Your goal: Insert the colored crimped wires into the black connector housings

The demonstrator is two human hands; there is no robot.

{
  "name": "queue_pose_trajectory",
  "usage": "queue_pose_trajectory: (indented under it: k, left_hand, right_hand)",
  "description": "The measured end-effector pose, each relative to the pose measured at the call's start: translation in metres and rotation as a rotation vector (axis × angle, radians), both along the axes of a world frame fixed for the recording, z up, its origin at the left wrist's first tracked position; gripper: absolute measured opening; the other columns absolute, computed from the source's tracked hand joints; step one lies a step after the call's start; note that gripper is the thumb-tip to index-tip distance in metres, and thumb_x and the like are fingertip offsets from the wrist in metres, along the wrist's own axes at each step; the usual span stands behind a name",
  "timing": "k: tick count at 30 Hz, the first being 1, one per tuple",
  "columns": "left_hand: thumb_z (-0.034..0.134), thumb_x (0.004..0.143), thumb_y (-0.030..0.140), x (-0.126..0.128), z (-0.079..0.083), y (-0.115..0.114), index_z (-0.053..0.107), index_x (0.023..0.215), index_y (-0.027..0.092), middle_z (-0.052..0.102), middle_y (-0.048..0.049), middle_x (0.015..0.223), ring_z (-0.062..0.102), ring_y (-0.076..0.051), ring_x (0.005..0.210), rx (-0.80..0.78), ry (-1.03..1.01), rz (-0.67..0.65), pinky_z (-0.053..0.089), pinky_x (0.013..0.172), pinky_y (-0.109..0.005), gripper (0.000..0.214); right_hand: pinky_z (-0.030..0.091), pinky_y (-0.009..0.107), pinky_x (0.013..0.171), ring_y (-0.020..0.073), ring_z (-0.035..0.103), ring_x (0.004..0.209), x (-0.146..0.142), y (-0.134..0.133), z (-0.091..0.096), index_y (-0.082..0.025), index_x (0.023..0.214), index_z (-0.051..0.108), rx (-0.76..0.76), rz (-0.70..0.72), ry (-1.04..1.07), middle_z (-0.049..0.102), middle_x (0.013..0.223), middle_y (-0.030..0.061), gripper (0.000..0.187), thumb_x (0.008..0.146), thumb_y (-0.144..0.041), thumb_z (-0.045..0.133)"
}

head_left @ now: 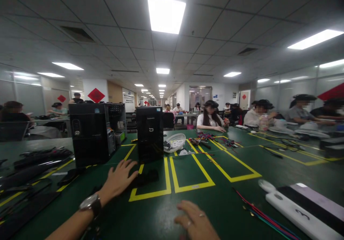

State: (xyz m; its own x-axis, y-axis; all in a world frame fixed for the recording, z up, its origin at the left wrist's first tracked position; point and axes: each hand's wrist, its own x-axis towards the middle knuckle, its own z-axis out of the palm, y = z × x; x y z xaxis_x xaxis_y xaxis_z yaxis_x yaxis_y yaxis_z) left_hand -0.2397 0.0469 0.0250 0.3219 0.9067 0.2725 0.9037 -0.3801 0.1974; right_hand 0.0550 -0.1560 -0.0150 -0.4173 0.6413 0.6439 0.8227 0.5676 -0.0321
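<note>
Open tower [88, 136]: stood at the left, its side seemingly uncovered; I judged it partway through, whether apart or together I couldn't tell.
Left hand [120, 175]: I held it above the table [150, 216], left of centre, fingers spread, nothing visibly gripped.
Black tower [149, 134]: stood upright mid-frame, just beyond my fingertips; contact unclear.
Right hand [195, 220]: bottom centre, fingers loosely parted, seemingly holding nothing.
Cables [262, 215]: lay loose, lower right, unattached at their visible ends.
</note>
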Motion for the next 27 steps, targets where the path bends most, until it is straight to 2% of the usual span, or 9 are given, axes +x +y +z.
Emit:
queue_pose_trajectory:
  k: [2,4,6,8,11,14,20,23,27]
  left_hand:
    - [0.023,0.081,0.07,-0.03,-0.005,-0.001,0.038,0.138,0.032,0.025,-0.0089,0.153,0.012,-0.04,0.14,-0.067,0.047,0.118,0.012,0.101,-0.073,0.07]
    - [0.021,0.078,0.075,-0.05,-0.012,-0.004,0.029,0.142,0.036,0.019,-0.0081,0.155,0.01,-0.043,0.139,-0.177,0.048,0.164,0.015,0.098,-0.076,0.075]
    - [0.019,0.077,0.076,-0.055,-0.017,-0.009,0.021,0.143,0.039,0.019,-0.007,0.155,0.012,-0.042,0.139,-0.247,0.027,0.141,0.02,0.098,-0.074,0.075]
    - [0.017,0.078,0.076,-0.044,-0.019,-0.014,0.019,0.143,0.04,0.021,-0.0065,0.154,0.014,-0.04,0.139,-0.262,0.017,0.088,0.022,0.1,-0.071,0.075]
    - [0.019,0.078,0.075,-0.006,-0.016,-0.021,0.024,0.142,0.04,0.026,-0.007,0.153,0.019,-0.039,0.139,-0.249,0.04,0.015,0.023,0.102,-0.067,0.072]
    - [0.024,0.081,0.07,0.046,-0.011,-0.025,0.027,0.141,0.042,0.034,-0.0092,0.149,0.028,-0.038,0.136,-0.204,0.084,-0.063,0.029,0.1,-0.064,0.066]
    - [0.035,0.083,0.058,0.162,-0.021,-0.034,0.034,0.137,0.044,0.043,-0.0119,0.141,0.038,-0.039,0.128,-0.075,0.094,-0.142,0.036,0.09,-0.062,0.056]
    - [0.036,0.083,0.056,0.219,-0.027,-0.039,0.032,0.137,0.046,0.043,-0.0119,0.141,0.039,-0.04,0.126,-0.054,0.066,-0.153,0.034,0.089,-0.063,0.055]
    - [0.043,0.079,0.054,0.273,-0.029,-0.045,0.036,0.136,0.043,0.042,-0.0136,0.142,0.038,-0.045,0.125,-0.074,0.026,-0.122,0.029,0.088,-0.069,0.058]
  right_hand:
    - [0.047,0.04,0.097,0.0253,0.053,0.12,0.053,-0.012,0.013,-0.024,0.111,0.063,-0.07,-0.283,-0.022,0.059,0.128,0.0081,0.035,0.079,-0.016,0.05]
    - [0.046,0.047,0.098,0.0279,0.052,0.121,0.101,-0.026,0.018,-0.021,0.121,0.059,-0.084,-0.534,0.002,0.056,0.131,0.0131,0.04,0.084,-0.026,0.046]
    - [0.043,0.049,0.1,0.029,0.048,0.124,0.139,-0.037,0.015,-0.017,0.131,0.051,-0.118,-0.667,0.017,0.052,0.135,0.0156,0.051,0.085,-0.036,0.045]
    - [0.039,0.048,0.104,0.028,0.045,0.127,0.165,-0.043,0.005,-0.016,0.137,0.044,-0.155,-0.732,0.027,0.048,0.139,0.0147,0.058,0.085,-0.043,0.043]
    - [0.035,0.047,0.107,0.0265,0.043,0.129,0.182,-0.047,-0.011,-0.021,0.139,0.04,-0.245,-0.768,0.019,0.046,0.141,0.0113,0.061,0.085,-0.047,0.042]
    - [0.034,0.049,0.107,0.028,0.042,0.129,0.184,-0.047,-0.018,-0.022,0.138,0.042,-0.323,-0.802,-0.002,0.047,0.14,0.0108,0.06,0.084,-0.048,0.043]
    - [0.037,0.045,0.105,0.0271,0.047,0.124,0.18,-0.048,-0.017,-0.018,0.128,0.055,-0.359,-0.801,0.055,0.054,0.133,0.0124,0.05,0.087,-0.043,0.038]
    - [0.041,0.045,0.102,0.0273,0.051,0.12,0.18,-0.051,-0.016,-0.016,0.124,0.057,-0.36,-0.802,0.093,0.056,0.128,0.0138,0.048,0.088,-0.039,0.036]
    - [0.044,0.045,0.098,0.028,0.053,0.116,0.184,-0.054,-0.016,-0.012,0.122,0.057,-0.372,-0.814,0.101,0.058,0.124,0.0159,0.047,0.089,-0.035,0.034]
